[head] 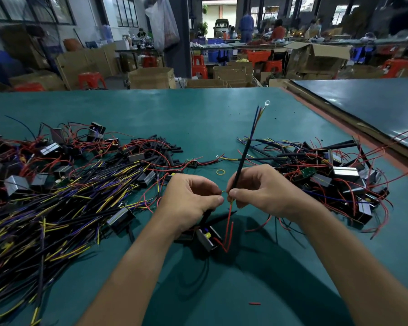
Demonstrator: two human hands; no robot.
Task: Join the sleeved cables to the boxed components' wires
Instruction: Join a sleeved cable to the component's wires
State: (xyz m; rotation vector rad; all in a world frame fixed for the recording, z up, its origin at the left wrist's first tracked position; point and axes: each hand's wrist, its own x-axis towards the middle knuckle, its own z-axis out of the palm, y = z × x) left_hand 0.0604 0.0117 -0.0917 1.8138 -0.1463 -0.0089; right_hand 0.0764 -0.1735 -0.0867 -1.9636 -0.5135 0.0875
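Note:
My right hand (262, 191) pinches a black sleeved cable (245, 154) that rises up and away, its blue, orange and yellow wires fanning out to a ring terminal (267, 102). My left hand (189, 198) pinches a thin yellow wire end (223, 191) right beside the right fingertips. Below the hands a small boxed component (207, 238) hangs just over the green table (198, 114), with red wires (227, 229) running up from it to my fingers.
A big heap of sleeved cables with yellow and purple wires (57, 220) lies at the left, with boxed components (17, 184) among them. Another pile of components with red wires (335, 177) lies at the right. A yellow rubber band (221, 171) and black sleeve pieces (165, 147) lie ahead.

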